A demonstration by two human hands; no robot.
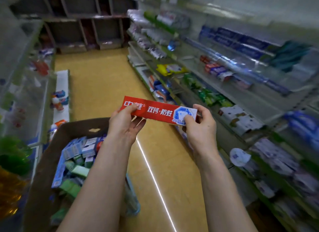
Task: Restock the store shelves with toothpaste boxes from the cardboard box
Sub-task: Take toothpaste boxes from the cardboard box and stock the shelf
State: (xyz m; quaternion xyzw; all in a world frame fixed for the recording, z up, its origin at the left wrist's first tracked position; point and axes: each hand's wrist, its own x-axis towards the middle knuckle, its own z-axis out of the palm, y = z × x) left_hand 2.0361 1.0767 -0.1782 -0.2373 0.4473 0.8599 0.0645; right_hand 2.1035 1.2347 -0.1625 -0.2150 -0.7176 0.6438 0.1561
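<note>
Above the aisle floor, left hand [124,126] and right hand [200,126] grip one red toothpaste box [158,111].

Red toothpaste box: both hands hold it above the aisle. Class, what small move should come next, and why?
Probably carry the red toothpaste box rightward to the shelves. The left hand and right hand pinch its two ends, it is out of the cardboard box, and blurred red packs that look similar lie on a shelf there.
</note>
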